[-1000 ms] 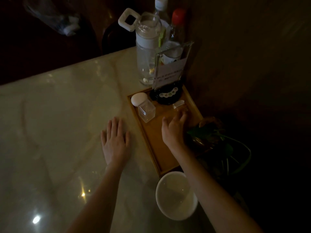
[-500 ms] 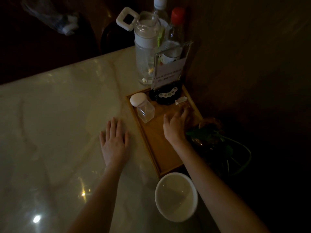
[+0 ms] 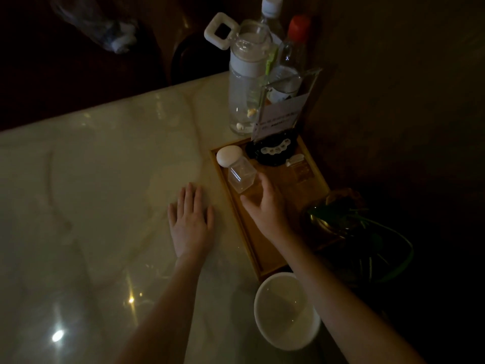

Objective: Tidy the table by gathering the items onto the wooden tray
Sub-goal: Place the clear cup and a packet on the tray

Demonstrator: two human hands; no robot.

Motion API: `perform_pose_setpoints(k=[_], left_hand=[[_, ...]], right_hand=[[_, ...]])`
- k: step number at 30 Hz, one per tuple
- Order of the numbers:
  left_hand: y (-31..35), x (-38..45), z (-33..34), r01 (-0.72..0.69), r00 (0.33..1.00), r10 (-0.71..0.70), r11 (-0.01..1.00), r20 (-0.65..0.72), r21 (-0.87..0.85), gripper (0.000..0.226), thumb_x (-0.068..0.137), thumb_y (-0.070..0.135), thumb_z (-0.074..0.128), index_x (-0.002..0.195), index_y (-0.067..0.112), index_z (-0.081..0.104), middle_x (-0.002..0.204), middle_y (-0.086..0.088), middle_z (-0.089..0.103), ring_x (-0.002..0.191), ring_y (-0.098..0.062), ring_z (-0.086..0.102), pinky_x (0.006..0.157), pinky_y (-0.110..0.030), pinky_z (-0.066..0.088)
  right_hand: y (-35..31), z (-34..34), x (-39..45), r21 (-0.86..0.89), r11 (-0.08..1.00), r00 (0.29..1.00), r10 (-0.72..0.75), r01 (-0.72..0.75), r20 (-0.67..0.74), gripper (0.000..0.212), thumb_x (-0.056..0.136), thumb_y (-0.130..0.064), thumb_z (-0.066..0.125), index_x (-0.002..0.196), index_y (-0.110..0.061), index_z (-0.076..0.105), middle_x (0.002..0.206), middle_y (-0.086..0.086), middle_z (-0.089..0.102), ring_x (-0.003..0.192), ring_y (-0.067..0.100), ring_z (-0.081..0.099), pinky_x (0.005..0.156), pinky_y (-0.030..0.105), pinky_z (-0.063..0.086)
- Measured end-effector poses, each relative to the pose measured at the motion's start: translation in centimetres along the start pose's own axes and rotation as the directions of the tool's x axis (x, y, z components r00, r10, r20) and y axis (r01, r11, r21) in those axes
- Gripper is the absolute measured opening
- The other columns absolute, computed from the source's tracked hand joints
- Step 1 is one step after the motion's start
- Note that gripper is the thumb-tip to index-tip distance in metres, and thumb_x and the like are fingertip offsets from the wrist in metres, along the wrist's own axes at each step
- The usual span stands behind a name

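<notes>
Two hands | left hand [image 3: 191, 225] flat on glossy marble table [image 3: 91, 179] | right hand [image 3: 265, 206] fingers spread beside square clear jar [image 3: 241, 176]

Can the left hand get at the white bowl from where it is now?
Probably yes. The left hand lies flat and empty on the marble table, and the white bowl sits nearer the person, off the tray. Only the right forearm passes beside the bowl's rim.

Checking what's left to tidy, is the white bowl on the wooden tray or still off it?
Off it. The white bowl sits on the marble table, just beyond the wooden tray's near end.
</notes>
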State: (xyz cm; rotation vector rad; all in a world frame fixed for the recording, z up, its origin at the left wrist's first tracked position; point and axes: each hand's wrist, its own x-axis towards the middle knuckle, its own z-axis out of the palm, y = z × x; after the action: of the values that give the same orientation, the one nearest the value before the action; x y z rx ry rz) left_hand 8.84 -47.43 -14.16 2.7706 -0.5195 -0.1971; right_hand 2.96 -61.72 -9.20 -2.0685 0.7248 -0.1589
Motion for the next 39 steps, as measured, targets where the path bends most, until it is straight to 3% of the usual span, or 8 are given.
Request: perform_pose_setpoints(k=[12,16,21,27,39], left_hand=[[0.1,-0.1,0.0,0.006,1.000,-0.006,1.000,-0.016,-0.020,0.062,0.088,0.047,0.015,0.143,0.020,0.022,0.154,-0.001,0.019,0.143,-0.016,0.008,0.115,-0.041,0.003],[0.1,0.0,-0.1,0.008,1.000,-0.009,1.000,-0.011,-0.026,0.063,0.087,0.047,0.015,0.143,0.020,0.022,0.154,-0.001,0.018,0.143,-0.016,0.008,0.115,-0.041,0.003],[0.1,0.0,-0.1,0.001,1.000,-0.001,1.000,-0.010,-0.006,0.063,0.087,0.047,0.013,0.144,0.019,0.021,0.155,-0.001,0.017,0.143,-0.016,0.007,0.115,-0.040,0.001],[0.2,-0.1,-0.3,0.002,1.000,-0.002,1.000,-0.020,-0.016,0.064,0.087,0.047,0.012,0.143,0.018,0.023,0.154,-0.002,0.018,0.143,-0.017,0.009,0.113,-0.039,-0.001],[0.2,0.0,-0.2,0.004,1.000,-0.004,1.000,-0.009,-0.016,0.063,0.087,0.047,0.013,0.143,0.020,0.022,0.154,-0.001,0.018,0.143,-0.016,0.007,0.114,-0.039,-0.001]], right_hand=[[0.1,2.1,0.8,0.045,0.998,0.987,-0.032,0.039,-0.159,0.049,0.082,-0.023,0.067,0.123,-0.005,0.048,0.115,0.011,0.061,0.104,0.020,0.058,0.080,0.017,0.042],[-0.2,2.6,0.9,0.026,0.999,0.980,-0.026,0.031,-0.199,0.047,0.081,-0.024,0.068,0.120,-0.004,0.051,0.111,0.012,0.063,0.100,0.022,0.060,0.077,0.022,0.042],[-0.3,3.1,0.9,0.013,1.000,0.975,-0.011,0.014,-0.224,0.047,0.081,-0.027,0.067,0.119,-0.005,0.050,0.113,0.012,0.063,0.102,0.023,0.060,0.081,0.027,0.047],[-0.9,3.1,1.2,0.026,1.000,0.972,-0.008,0.014,-0.233,0.046,0.083,-0.024,0.066,0.120,-0.003,0.049,0.115,0.012,0.062,0.103,0.021,0.058,0.074,0.013,0.035],[-0.9,3.3,1.7,0.011,1.000,0.968,-0.021,0.024,-0.249,0.045,0.082,-0.025,0.067,0.118,-0.004,0.050,0.114,0.012,0.062,0.103,0.021,0.059,0.077,0.019,0.038]])
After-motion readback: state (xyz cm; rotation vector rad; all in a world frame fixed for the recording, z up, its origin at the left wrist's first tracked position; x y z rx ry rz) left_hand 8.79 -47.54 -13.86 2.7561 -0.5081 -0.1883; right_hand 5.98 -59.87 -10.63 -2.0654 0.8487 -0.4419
